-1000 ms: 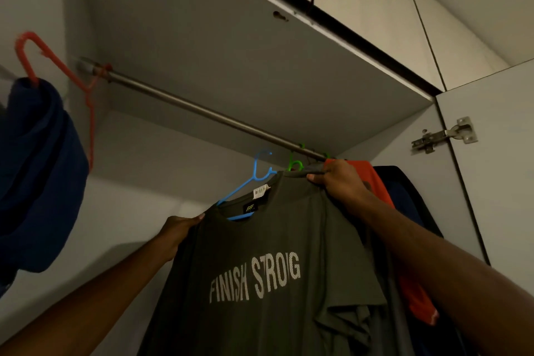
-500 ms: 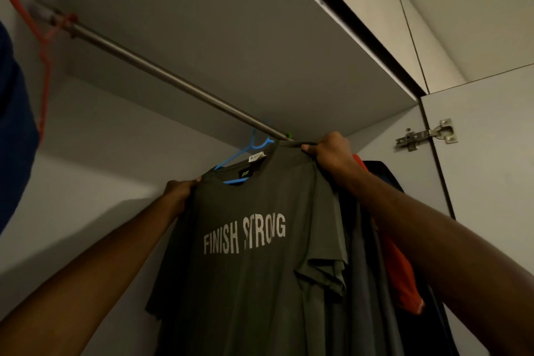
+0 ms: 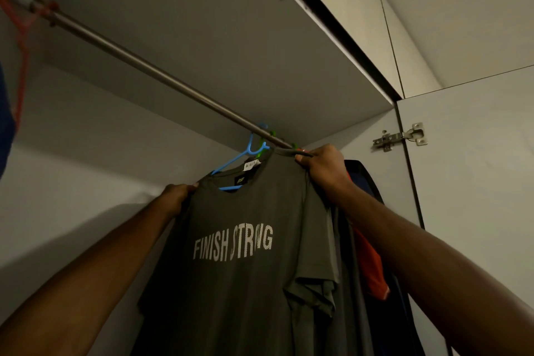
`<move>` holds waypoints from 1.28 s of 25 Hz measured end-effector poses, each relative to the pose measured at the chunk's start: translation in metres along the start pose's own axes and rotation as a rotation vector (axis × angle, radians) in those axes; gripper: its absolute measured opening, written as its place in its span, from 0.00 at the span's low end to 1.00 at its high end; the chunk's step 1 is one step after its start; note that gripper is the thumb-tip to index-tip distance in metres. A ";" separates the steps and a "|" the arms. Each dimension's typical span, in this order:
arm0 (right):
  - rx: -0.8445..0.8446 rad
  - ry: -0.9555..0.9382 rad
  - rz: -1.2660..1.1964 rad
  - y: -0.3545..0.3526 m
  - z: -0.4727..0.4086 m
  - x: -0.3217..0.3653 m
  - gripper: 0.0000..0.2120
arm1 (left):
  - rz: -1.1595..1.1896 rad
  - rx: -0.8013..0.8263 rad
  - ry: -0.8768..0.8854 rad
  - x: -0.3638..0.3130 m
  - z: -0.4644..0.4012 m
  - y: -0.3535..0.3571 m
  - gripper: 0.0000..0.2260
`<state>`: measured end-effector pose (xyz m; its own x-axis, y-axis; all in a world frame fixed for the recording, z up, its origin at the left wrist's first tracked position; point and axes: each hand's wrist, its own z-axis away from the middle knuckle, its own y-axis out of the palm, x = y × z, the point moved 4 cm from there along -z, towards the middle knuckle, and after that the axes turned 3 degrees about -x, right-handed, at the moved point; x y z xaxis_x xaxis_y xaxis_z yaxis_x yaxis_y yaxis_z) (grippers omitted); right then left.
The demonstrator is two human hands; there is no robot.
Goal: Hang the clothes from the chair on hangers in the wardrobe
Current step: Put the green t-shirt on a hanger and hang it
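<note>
One olive t-shirt (image 3: 245, 240) with "FINISH STRONG" printed across the chest hangs in front of me on one blue hanger (image 3: 237, 160), whose hook sits over the single metal rail (image 3: 150, 71) near its right end, inside the wardrobe. I count at least one green hanger (image 3: 264, 147) just behind the blue one, though how many green ones there are I cannot tell. One red hanger (image 3: 20, 46) hangs at the far left end of the rail, with a strip of blue cloth (image 3: 5, 124) below it at the picture's edge. To the right of the t-shirt hang more clothes pressed close together: one grey garment (image 3: 335, 254), one orange garment (image 3: 371, 266) and one dark garment (image 3: 364, 179) nearest the wardrobe door (image 3: 468, 211), which carries one metal hinge (image 3: 400, 140).

Both my arms reach up and forward. My left hand (image 3: 176, 196) is at the t-shirt's left shoulder, fingers curled over the cloth beside the collar, so that grip holds the shirt. My right hand (image 3: 323, 169) is higher, just under the rail, knuckles toward me; its fingers are closed and pinch the shirt's right shoulder seam, pulling it taut. The right forearm crosses in front of the other hanging clothes. The shirt's right sleeve hangs crumpled below that hand.
</note>
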<state>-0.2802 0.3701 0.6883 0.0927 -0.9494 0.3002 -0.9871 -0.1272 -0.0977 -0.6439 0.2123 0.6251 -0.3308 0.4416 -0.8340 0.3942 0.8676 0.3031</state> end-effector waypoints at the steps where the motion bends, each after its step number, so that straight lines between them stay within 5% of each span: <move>1: -0.001 0.014 -0.028 -0.002 0.000 -0.001 0.13 | -0.020 -0.010 0.005 0.001 0.001 -0.001 0.25; 7: 0.009 0.031 -0.110 -0.003 0.008 -0.011 0.09 | -0.442 -0.300 0.164 0.001 0.014 -0.006 0.13; 10: -0.019 0.024 -0.133 -0.004 0.012 -0.014 0.09 | -0.623 -0.339 0.297 0.006 0.023 -0.005 0.16; 14: -0.055 0.017 -0.127 -0.002 0.018 -0.020 0.07 | -0.558 -0.374 0.495 0.014 0.051 0.001 0.13; 17: -0.055 0.066 -0.157 0.003 0.033 -0.030 0.10 | -0.451 -0.289 0.404 0.034 0.074 0.005 0.23; 21: -0.025 0.209 -0.147 0.013 0.068 -0.051 0.37 | -0.378 -0.212 0.357 0.074 0.112 0.005 0.25; 24: 0.092 0.315 -0.042 0.010 0.102 -0.060 0.32 | -0.410 -0.104 0.276 0.112 0.143 0.006 0.27; 29: 0.156 0.320 -0.180 0.008 0.184 -0.076 0.35 | -0.398 -0.048 0.002 0.184 0.195 -0.019 0.49; 32: 0.134 0.310 -0.199 0.007 0.245 -0.083 0.40 | -0.348 0.006 -0.066 0.219 0.242 -0.030 0.44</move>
<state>-0.2627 0.3777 0.4298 0.2163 -0.7731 0.5963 -0.9261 -0.3558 -0.1254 -0.5204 0.2278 0.3222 -0.3903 0.1044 -0.9147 0.2725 0.9621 -0.0065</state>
